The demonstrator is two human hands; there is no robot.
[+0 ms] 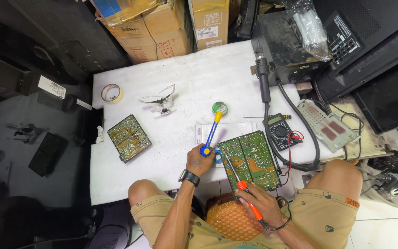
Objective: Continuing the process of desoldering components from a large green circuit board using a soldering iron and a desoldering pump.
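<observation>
The large green circuit board (248,159) lies at the near edge of the white surface (185,78), its near end overhanging toward the person's lap. The right hand (259,199) is just below that near edge, fingers closed around the orange handle of a soldering iron (245,190) whose thin tip slants up onto the board's left part. The left hand (200,160) is just left of the board, fingers wrapped around the lower end of a blue-and-yellow desoldering pump (211,131), which slants up and away from the board toward a small round green tin (219,108). A white sheet of paper (208,131) lies under the pump, touching the board's far-left corner.

Just right of the board sits a black multimeter (280,131) with red and black leads (295,136) curling beside the board's right edge. A thick black cable (300,163) loops around the meter and close past the board's right corner, running up to a hot-air handpiece (263,78) well beyond it. Farther right lies a pale metal plate (325,127). Well left of the board are a smaller circuit board (129,137), clear safety glasses (160,100) and a roll of tape (111,93). Below the board, between the knees, is an orange woven basket (229,219). Cardboard boxes (162,27) stand at the surface's far side.
</observation>
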